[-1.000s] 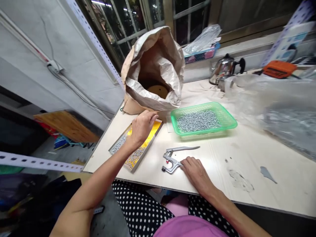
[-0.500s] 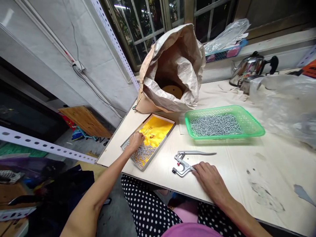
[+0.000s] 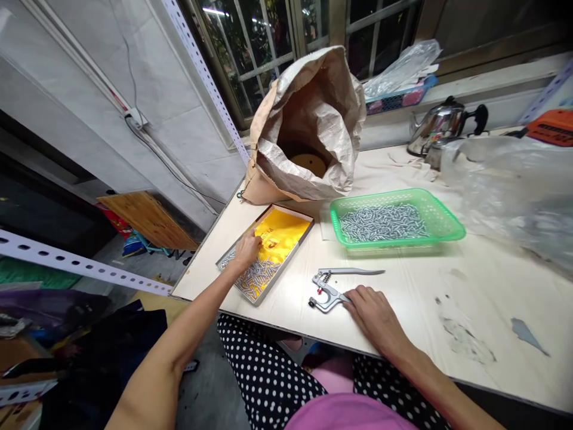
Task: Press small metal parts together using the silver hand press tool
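My left hand (image 3: 249,248) reaches into a shallow tray (image 3: 292,257) with a yellow lining. Its fingers are bent together over the lining, and whatever they pinch is hidden. Many small silver metal pieces (image 3: 259,279) lie loose in the near half of this tray. To the right, my right hand (image 3: 371,312) rests on the table with its curled fingers over the lower handle of the grey snap-fastener pliers (image 3: 332,297). The pliers lie on their side, jaws toward the left and handles spread apart.
A green plastic basket (image 3: 447,230) holds many more silver pieces. Behind the tray stands a large open paper sack (image 3: 264,179). Further right are a metal kettle (image 3: 441,125) and a clear plastic bag (image 3: 505,179). The table's front edge (image 3: 286,329) runs above my lap.
The whole view has shifted slightly. My left hand has moved a little within the tray, up toward its far side. My right hand stays at the pliers' handle.
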`<action>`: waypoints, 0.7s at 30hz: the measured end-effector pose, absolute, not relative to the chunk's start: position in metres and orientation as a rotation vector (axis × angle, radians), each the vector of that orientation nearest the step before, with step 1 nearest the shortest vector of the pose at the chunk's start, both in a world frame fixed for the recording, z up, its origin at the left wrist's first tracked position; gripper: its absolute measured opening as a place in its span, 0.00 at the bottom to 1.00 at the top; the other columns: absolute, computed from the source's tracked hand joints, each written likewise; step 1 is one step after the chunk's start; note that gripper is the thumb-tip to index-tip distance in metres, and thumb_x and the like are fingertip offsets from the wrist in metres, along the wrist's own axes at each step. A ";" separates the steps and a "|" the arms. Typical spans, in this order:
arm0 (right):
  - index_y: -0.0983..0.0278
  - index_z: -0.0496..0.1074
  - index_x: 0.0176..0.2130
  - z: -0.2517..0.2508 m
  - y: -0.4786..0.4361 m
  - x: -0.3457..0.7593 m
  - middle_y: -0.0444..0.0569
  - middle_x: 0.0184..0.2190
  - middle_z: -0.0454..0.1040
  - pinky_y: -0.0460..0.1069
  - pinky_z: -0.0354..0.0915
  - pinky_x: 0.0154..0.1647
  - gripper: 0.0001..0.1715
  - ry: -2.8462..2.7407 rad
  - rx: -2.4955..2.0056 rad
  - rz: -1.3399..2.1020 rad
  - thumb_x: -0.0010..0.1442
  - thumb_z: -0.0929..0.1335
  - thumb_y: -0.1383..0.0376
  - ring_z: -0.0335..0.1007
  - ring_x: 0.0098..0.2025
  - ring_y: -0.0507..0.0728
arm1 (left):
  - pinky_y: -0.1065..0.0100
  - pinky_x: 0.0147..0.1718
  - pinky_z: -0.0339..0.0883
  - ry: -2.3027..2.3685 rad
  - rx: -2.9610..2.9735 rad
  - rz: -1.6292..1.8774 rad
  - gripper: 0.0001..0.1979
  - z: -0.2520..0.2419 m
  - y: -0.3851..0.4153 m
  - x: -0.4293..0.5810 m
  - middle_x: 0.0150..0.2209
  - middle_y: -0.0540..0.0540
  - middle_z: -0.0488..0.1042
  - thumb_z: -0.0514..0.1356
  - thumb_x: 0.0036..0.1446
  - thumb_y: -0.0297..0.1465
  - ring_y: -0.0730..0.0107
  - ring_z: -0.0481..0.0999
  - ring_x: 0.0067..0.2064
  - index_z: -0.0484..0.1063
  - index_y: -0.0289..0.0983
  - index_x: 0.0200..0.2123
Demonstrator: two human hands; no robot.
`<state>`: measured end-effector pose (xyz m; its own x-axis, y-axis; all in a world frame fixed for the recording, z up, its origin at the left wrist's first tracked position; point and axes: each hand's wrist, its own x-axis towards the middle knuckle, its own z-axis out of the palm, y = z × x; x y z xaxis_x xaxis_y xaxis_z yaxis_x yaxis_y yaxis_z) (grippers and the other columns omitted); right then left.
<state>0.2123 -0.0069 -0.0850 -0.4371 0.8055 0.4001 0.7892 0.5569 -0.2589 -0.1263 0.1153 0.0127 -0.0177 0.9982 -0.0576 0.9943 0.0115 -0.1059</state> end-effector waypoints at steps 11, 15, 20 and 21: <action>0.63 0.70 0.36 -0.075 -0.006 0.216 0.48 0.33 0.68 0.51 0.49 0.36 0.07 -2.364 -1.393 0.113 0.66 0.64 0.65 0.60 0.36 0.56 | 0.69 0.35 0.66 -2.350 -2.725 -0.527 0.04 -0.007 0.015 -0.026 0.32 0.47 0.79 0.61 0.56 0.30 0.68 0.76 0.34 0.76 0.37 0.31; 0.62 0.70 0.36 -0.071 -0.009 0.223 0.48 0.33 0.68 0.50 0.48 0.35 0.07 -2.401 -1.386 0.129 0.66 0.64 0.64 0.60 0.36 0.56 | 0.67 0.39 0.66 -2.229 -2.725 -0.344 0.07 -0.027 -0.002 -0.019 0.36 0.44 0.77 0.58 0.60 0.29 0.65 0.76 0.38 0.76 0.35 0.35; 0.62 0.71 0.37 -0.065 -0.009 0.230 0.49 0.33 0.68 0.50 0.48 0.34 0.08 -2.427 -1.366 0.173 0.67 0.64 0.64 0.61 0.36 0.56 | 0.67 0.41 0.66 -2.080 -2.773 -0.294 0.09 -0.034 -0.009 -0.024 0.37 0.43 0.74 0.55 0.62 0.29 0.64 0.74 0.41 0.76 0.36 0.38; 0.62 0.71 0.37 -0.064 -0.009 0.231 0.49 0.33 0.68 0.50 0.48 0.34 0.08 -2.431 -1.364 0.174 0.67 0.64 0.64 0.61 0.36 0.56 | 0.66 0.42 0.66 -2.076 -2.777 -0.300 0.09 -0.033 -0.010 -0.023 0.37 0.43 0.74 0.55 0.62 0.28 0.63 0.74 0.42 0.76 0.36 0.37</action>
